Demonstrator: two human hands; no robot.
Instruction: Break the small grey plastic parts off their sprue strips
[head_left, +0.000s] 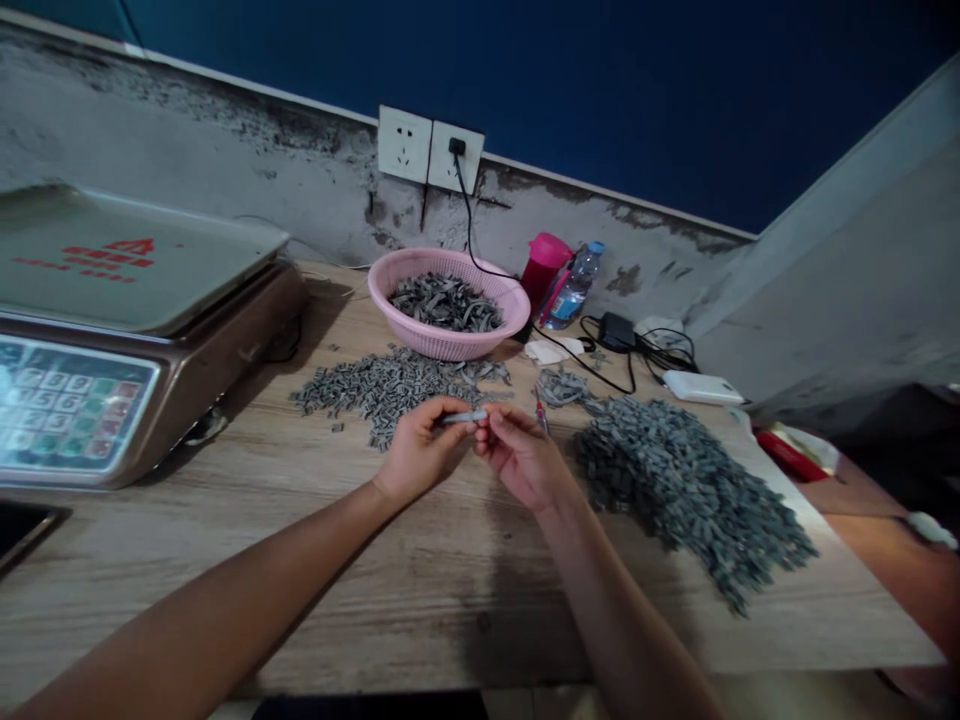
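Note:
Above the middle of the table, my left hand [426, 440] pinches a small grey strip-shaped piece [466, 417] between thumb and fingers. My right hand [523, 455] closes on the right end of the same piece, so the two hands meet at it. Just beyond them lies a spread of tiny grey parts [390, 385]. To the right of my right hand is a large heap of longer grey pieces [690, 480]. Behind, a pink plastic basket [450, 347] holds dark grey curved strips.
A weighing scale [210, 350] fills the left side. Behind stand a pink-lidded cup [544, 265] and a water bottle [576, 285]. A black adapter [616, 332] with cables, a white box [703, 388] and a red-handled tool [541, 410] lie on the right. A dark-screened device [26, 530] lies at the left edge.

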